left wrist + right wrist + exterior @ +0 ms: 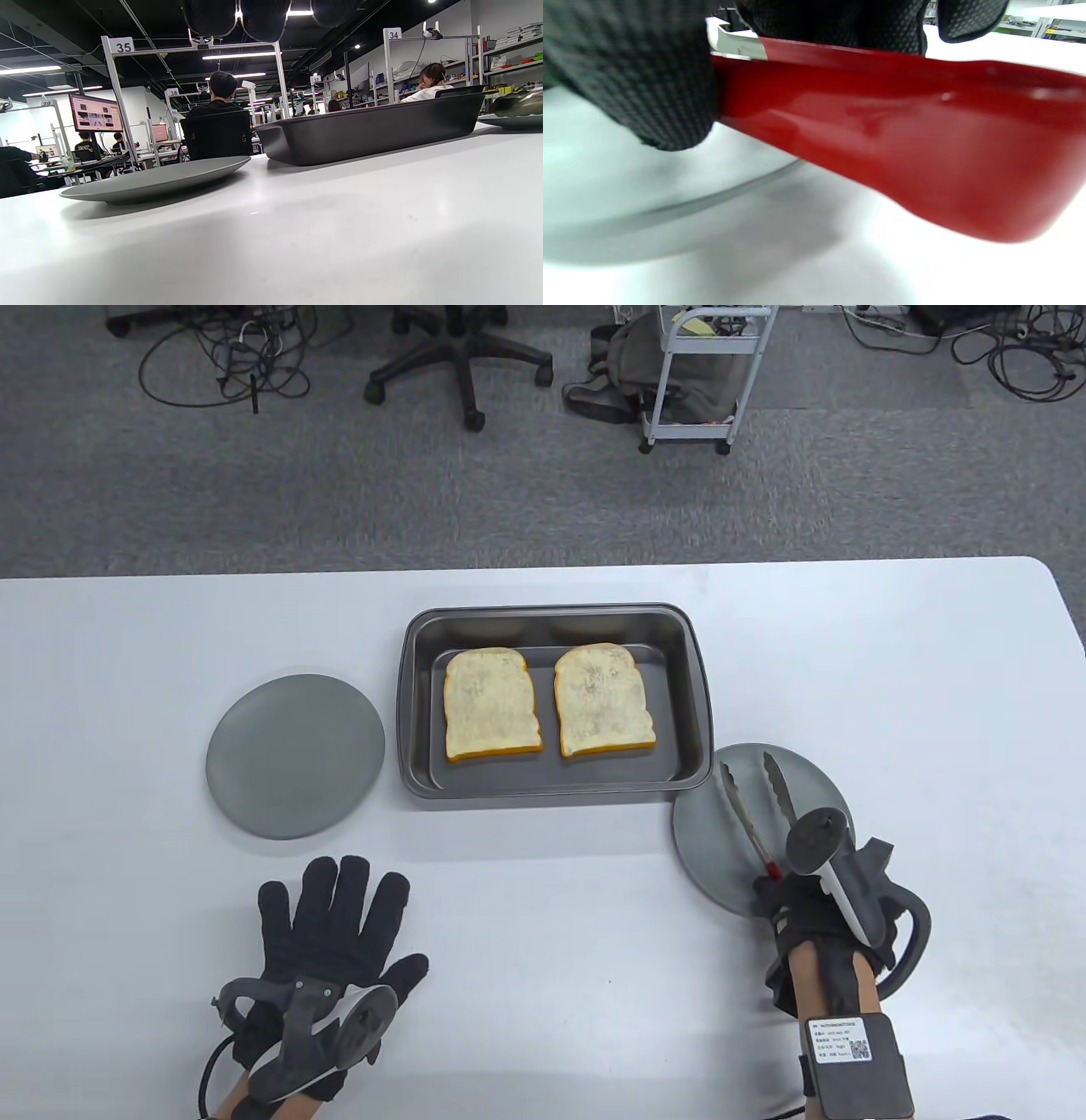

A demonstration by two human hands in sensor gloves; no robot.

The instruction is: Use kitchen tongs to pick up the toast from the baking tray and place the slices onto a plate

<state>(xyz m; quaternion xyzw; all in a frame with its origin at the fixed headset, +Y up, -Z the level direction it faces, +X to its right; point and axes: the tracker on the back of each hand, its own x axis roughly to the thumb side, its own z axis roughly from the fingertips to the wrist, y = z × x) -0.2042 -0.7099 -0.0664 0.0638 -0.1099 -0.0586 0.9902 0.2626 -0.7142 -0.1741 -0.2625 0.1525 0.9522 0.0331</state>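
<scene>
Two slices of toast [493, 704] [604, 700] lie side by side in the dark baking tray [696, 678] at the table's middle. The tray's side wall [373, 127] shows in the left wrist view. My right hand [806, 903] grips the red handle [903, 140] of the kitchen tongs [747, 806], whose metal arms spread apart over a grey plate [704, 840] right of the tray. A second grey plate [295, 755] [157, 180] sits left of the tray. My left hand [339, 916] rests flat on the table below that plate, fingers spread, holding nothing.
The white table [933, 687] ends at a far edge behind the tray. Beyond it on the carpet are an office chair base [462, 364], a white cart [704, 381] and loose cables. Seated people and workstations appear in the left wrist view's background.
</scene>
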